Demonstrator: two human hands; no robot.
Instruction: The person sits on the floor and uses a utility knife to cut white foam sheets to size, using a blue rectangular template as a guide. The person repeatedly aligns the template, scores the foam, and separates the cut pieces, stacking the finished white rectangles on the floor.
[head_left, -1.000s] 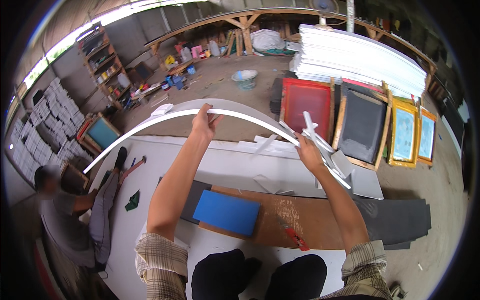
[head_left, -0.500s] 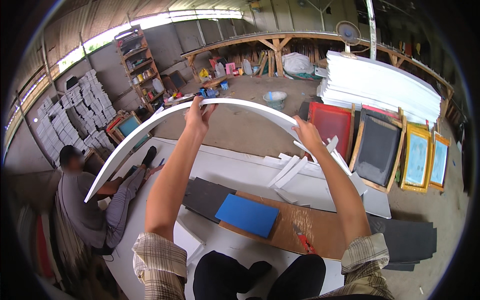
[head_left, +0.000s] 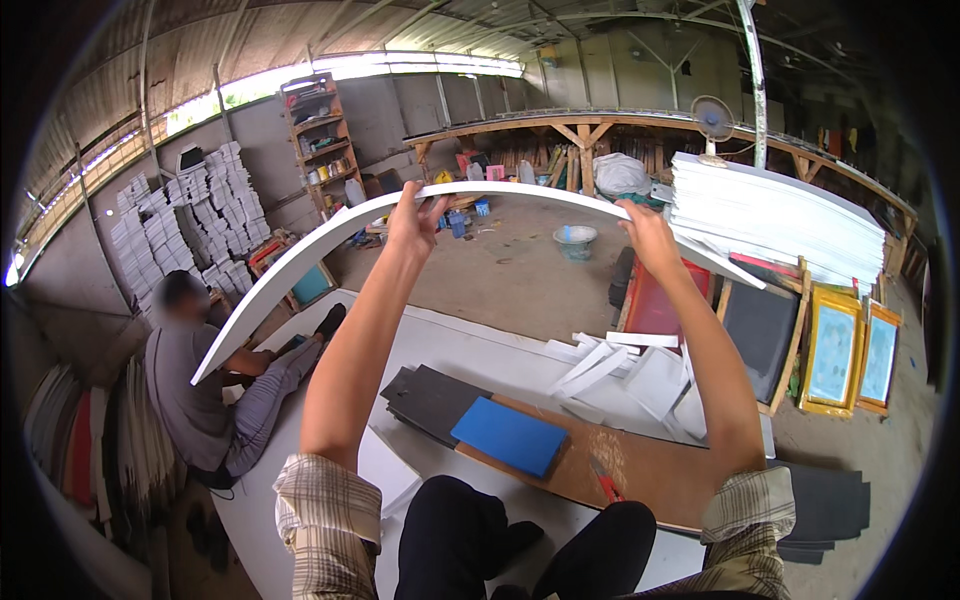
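Observation:
Up at arm's length I hold a long white foam-like sheet (head_left: 290,265), seen nearly edge-on and looking bowed. My left hand (head_left: 415,222) grips its near edge left of the middle, fingers closed round it. My right hand (head_left: 650,238) pinches the same edge farther right. Below my arms, a blue flat block (head_left: 510,435) lies on a brown board (head_left: 640,465), beside a red-handled utility knife (head_left: 608,487). Dark sheets (head_left: 430,397) stick out from the board's left end. White offcuts (head_left: 590,370) lie in a heap beyond it.
A person (head_left: 190,375) sits on the floor at the left, near the sheet's lower end. Framed screens (head_left: 765,330) lean at the right, before a tall stack of white sheets (head_left: 770,215). A basin (head_left: 574,243) stands on the floor ahead. White stacks (head_left: 190,220) rise at the far left.
My view has tilted up and shifted left. The sheet's right end now reaches out past my right hand, which has come up nearly level with the left. Both hands keep their hold.

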